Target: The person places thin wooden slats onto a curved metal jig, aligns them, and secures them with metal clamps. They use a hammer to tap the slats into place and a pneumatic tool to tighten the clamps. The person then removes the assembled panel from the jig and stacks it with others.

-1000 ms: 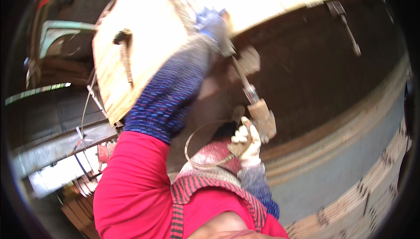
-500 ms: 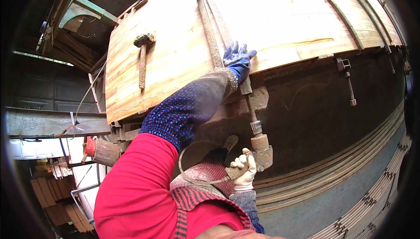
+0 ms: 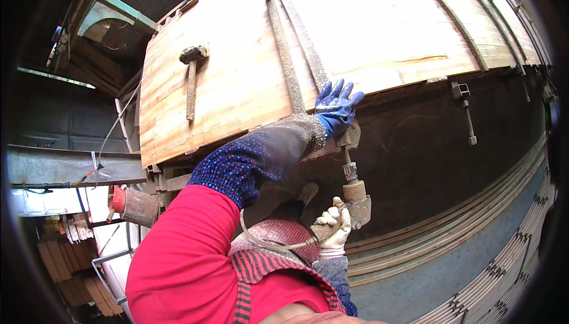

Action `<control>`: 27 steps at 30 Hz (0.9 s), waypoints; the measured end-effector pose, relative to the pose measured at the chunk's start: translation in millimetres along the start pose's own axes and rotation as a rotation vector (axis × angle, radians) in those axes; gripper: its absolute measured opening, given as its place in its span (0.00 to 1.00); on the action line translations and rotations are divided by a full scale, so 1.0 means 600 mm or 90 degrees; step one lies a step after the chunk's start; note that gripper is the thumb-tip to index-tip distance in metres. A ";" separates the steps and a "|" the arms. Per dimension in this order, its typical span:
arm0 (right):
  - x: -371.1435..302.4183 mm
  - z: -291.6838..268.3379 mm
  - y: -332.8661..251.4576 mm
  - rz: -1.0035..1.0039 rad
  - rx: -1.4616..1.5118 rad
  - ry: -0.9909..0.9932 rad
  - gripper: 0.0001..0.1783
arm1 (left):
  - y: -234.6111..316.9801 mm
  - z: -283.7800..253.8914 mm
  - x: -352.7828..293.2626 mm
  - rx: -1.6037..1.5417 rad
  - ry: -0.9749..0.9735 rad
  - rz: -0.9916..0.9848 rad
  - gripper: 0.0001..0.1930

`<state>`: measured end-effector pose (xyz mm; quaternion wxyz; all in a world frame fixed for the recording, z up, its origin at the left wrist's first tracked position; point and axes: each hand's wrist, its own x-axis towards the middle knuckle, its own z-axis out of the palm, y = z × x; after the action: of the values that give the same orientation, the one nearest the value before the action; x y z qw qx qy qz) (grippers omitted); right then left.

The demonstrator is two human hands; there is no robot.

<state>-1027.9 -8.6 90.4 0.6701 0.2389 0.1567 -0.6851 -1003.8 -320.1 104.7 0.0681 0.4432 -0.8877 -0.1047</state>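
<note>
My left hand, in a blue coated glove, rests at the near edge of a pale wood panel. Its fingers are spread over the end of a long metal bar clamp. Below it, the clamp's screw runs down into the socket of an air wrench. My right hand, gloved in white, is closed around the wrench's handle, from which a thin hose curves to the left. The palm side of my left hand is hidden.
A mallet lies on the panel's left part. More clamp bars cross the panel at right, one with a hanging screw. Long wood strips lie low at right. A red-rimmed can stands at left.
My left hand has slid right and nearer to me along the clamp end. Less of the screw shows between it and the wrench, which has shifted slightly right.
</note>
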 end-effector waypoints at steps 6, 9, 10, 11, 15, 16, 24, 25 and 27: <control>-0.003 -0.006 0.003 -0.016 -0.074 0.033 0.19 | -0.008 0.002 -0.001 0.031 -0.010 0.026 0.26; 0.003 -0.002 0.000 -0.027 -0.099 0.026 0.19 | -0.006 0.004 0.005 0.032 -0.003 0.034 0.25; 0.004 0.002 0.006 -0.046 -0.137 0.057 0.19 | -0.006 0.003 0.006 0.032 -0.013 0.029 0.25; 0.000 0.004 0.006 -0.046 -0.131 0.062 0.19 | -0.005 0.007 0.004 0.026 -0.010 0.033 0.25; -0.008 0.007 0.007 -0.030 -0.076 0.067 0.19 | -0.006 0.007 -0.002 0.016 -0.011 0.032 0.25; -0.004 0.004 0.010 -0.029 -0.065 0.058 0.19 | -0.006 0.003 0.000 0.017 -0.013 0.030 0.26; 0.000 0.008 0.011 -0.046 -0.132 0.069 0.18 | -0.005 -0.004 0.002 0.011 -0.027 0.038 0.29; -0.002 0.010 0.011 -0.051 -0.142 0.088 0.18 | -0.003 -0.002 0.002 0.013 -0.029 0.040 0.29; -0.002 0.001 0.005 -0.028 -0.122 0.061 0.18 | -0.004 -0.002 0.003 0.023 -0.019 0.048 0.29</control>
<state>-1024.9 -8.2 91.5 0.6664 0.2024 0.2585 -0.6694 -1002.6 -323.2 105.2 0.0504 0.4091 -0.9064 -0.0927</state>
